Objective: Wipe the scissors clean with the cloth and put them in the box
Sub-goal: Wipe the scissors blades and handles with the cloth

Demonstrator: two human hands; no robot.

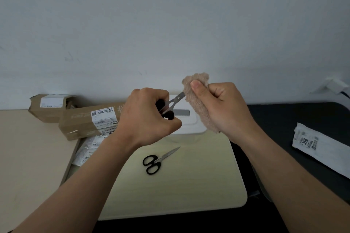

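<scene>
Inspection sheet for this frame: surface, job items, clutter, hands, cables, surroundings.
Surface: pale yellow board between beige tabletop and black tabletop.
Job's things: black-handled steel scissors held, blades in fluffy tan cloth; second black-handled scissors lying on the board; white plastic lidded box behind, lid on.
Clutter: labelled brown cardboard boxes and plastic packets left; white labelled mailer bag right.
Grippers: left hand grips scissor handles; right hand pinches cloth.
Cables: dark cable by white wall fitting, far right.
Surroundings: plain grey wall.
</scene>
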